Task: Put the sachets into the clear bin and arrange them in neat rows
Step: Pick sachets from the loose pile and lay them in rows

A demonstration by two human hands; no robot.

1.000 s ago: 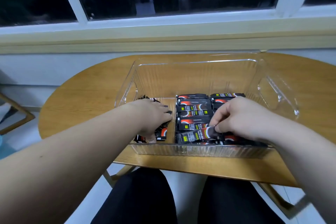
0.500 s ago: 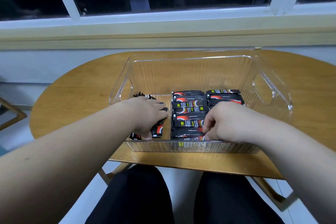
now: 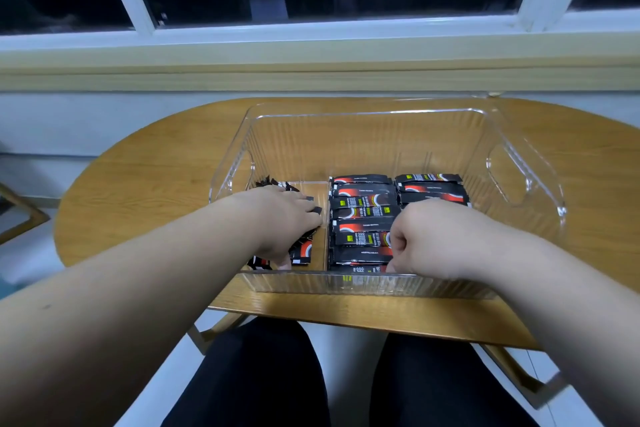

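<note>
A clear ribbed bin point(image 3: 363, 149) stands on the wooden table point(image 3: 145, 184). Black sachets with red and white print lie in it. A middle row point(image 3: 362, 208) of several runs front to back, and a right row point(image 3: 431, 188) shows three behind my right hand. My right hand point(image 3: 440, 239) sits at the bin's front, fingers curled down onto the nearest sachets of the middle and right rows. My left hand point(image 3: 280, 218) lies palm down on a loose heap of sachets point(image 3: 301, 250) in the bin's left part, fingers curled over them.
The bin has cut-out handles in its left and right walls point(image 3: 512, 180). A window sill and wall run just behind the table. My knees are under the table's front edge point(image 3: 346, 319).
My right hand set down the sachet it was pinching at the front of the middle row and now presses there. The left hand stayed on the heap. The camera shifted slightly.
</note>
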